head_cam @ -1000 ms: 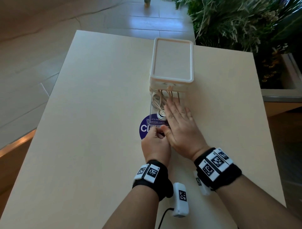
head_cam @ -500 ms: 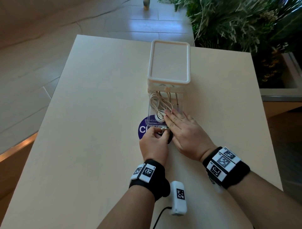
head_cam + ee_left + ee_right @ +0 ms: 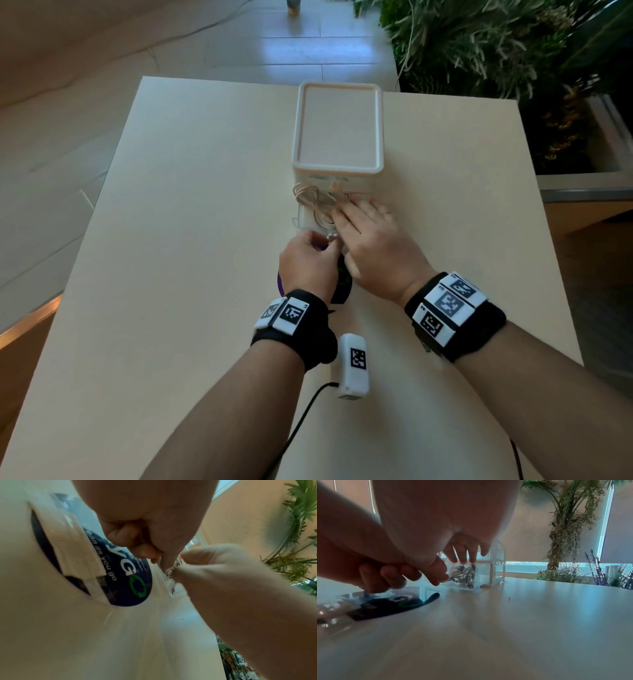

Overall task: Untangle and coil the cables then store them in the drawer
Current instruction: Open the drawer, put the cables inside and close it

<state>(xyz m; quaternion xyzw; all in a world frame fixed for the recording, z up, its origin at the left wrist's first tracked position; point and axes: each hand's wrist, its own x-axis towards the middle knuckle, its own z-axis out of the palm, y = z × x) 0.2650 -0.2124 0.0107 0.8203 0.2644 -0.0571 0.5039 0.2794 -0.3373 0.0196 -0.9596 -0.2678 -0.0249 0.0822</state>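
Observation:
A white drawer unit [image 3: 337, 126] stands mid-table with its clear drawer [image 3: 301, 219] pulled partly out toward me. Pale coiled cables [image 3: 310, 200] lie inside the drawer, and some loops rise over its left wall. My right hand [image 3: 342, 214] lies flat on the cables with straight fingers [image 3: 464, 557] touching the bundle [image 3: 464, 574]. My left hand [image 3: 327, 240] has curled fingers, and its thumb and forefinger [image 3: 159, 559] pinch the drawer's clear front edge [image 3: 169, 584]. The right thumb sits close beside that pinch.
A round dark blue sticker [image 3: 281, 284] lies on the table [image 3: 171, 274] under my left hand. A white tagged box [image 3: 352, 365] with a black lead sits near my left wrist. Plants [image 3: 496, 51] and a planter ledge stand past the table's right edge.
The clear drawer sticks out less from the unit than before. Both hands have moved toward the unit with it, and the right hand stays flat on the cables.

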